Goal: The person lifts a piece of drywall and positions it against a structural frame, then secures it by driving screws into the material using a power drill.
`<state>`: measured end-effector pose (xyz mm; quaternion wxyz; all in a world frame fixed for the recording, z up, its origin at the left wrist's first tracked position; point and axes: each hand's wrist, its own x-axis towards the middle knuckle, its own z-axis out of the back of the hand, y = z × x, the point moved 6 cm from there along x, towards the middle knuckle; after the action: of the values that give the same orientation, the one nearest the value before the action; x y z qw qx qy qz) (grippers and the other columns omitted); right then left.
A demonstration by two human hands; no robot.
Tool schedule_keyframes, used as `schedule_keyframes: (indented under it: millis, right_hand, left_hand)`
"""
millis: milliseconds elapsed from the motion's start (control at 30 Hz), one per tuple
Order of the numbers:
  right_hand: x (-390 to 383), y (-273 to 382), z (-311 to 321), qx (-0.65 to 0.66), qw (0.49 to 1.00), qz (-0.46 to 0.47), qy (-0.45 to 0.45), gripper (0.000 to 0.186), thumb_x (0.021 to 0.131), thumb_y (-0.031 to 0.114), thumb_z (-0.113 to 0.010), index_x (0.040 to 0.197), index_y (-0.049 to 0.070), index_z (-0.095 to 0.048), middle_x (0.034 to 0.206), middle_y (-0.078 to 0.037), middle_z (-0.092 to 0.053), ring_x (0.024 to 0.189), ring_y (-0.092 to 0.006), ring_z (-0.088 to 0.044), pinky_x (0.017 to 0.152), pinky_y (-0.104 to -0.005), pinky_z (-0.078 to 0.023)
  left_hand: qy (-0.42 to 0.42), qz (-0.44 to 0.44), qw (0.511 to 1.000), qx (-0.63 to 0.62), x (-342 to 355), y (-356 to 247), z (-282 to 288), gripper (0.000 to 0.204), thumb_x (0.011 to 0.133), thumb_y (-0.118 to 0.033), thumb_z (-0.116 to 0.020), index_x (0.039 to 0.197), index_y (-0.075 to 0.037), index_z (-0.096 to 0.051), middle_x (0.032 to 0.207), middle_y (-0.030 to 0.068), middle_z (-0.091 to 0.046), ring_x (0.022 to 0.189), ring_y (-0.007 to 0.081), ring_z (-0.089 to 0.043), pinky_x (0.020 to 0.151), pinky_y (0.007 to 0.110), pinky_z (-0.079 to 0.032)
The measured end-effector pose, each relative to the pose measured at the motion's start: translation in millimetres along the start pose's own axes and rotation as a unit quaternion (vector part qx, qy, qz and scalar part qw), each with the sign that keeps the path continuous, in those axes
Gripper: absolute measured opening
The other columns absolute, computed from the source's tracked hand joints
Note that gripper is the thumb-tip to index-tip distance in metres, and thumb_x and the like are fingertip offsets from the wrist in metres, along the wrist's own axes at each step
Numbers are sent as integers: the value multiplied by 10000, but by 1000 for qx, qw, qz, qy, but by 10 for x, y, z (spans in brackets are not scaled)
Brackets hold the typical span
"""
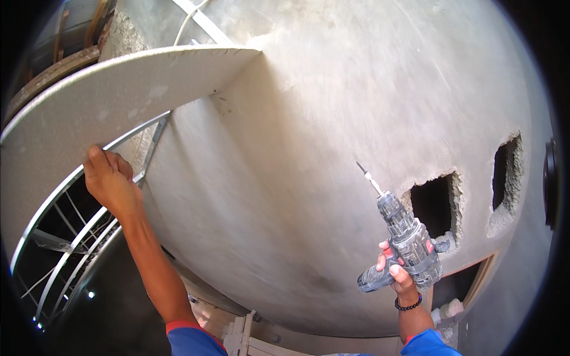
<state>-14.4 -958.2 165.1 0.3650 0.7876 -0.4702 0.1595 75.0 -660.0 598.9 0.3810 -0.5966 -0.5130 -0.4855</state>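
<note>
My left hand (113,181) is raised at the left, its fingers curled together at the lower edge of a pale grey board (148,83). Behind it runs a metal channel frame (76,240), its strips bending across the picture. Whatever the fingertips pinch, if anything, is hidden. At the lower right, my right hand (405,282) wraps round the handle of a dusty grey and black cordless drill (409,237). A long thin bit (371,178) sticks out of its chuck and points up and to the left, apart from the board and frame.
A plastered grey wall (332,118) fills the middle and right. Two rough-edged openings, one squarish (432,207) and one narrow (503,172), are cut into it. Wooden beams (53,77) show at the upper left. A white cable (185,26) hangs above the board.
</note>
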Motion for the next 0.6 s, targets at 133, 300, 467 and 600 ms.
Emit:
schedule_keyframes:
  millis: [133,300,467,600]
  right_hand:
    - [127,-11,95,63,998,-3,-12,547,712,214,-664,1168,-22,-474,976,-128,-580,684,-165,-592,574,-280,-504]
    - [270,-205,268,153,987,-25,33,586,744,158,-645,1266,37,-409,1090,-137,-542,753,-173,-602,615,-306,-534]
    - [313,-330,184,198,975,-65,71,477,751,152,-642,1171,-3,-477,1073,-132,-548,759,-163,-603,594,-287,-531]
    - [49,-388,147,187,979,-31,77,489,749,184,-644,1168,-3,-475,1068,-107,-561,725,-172,-597,545,-286,-515]
  left_hand:
    - [33,0,999,-11,8,-42,53,289,985,-241,-474,742,-89,-436,575,-23,-347,422,54,-291,369,222,-224]
    - [35,5,999,5,-92,-238,25,296,993,-235,-460,731,-103,-427,583,-22,-355,422,60,-293,370,226,-227]
    - [37,4,999,14,-188,-438,193,302,995,-243,-457,733,-101,-411,584,-21,-350,425,58,-289,367,221,-230]
    - [50,-26,998,18,-466,-806,423,342,998,-278,-457,719,-96,-380,573,-14,-337,413,62,-287,357,224,-226]
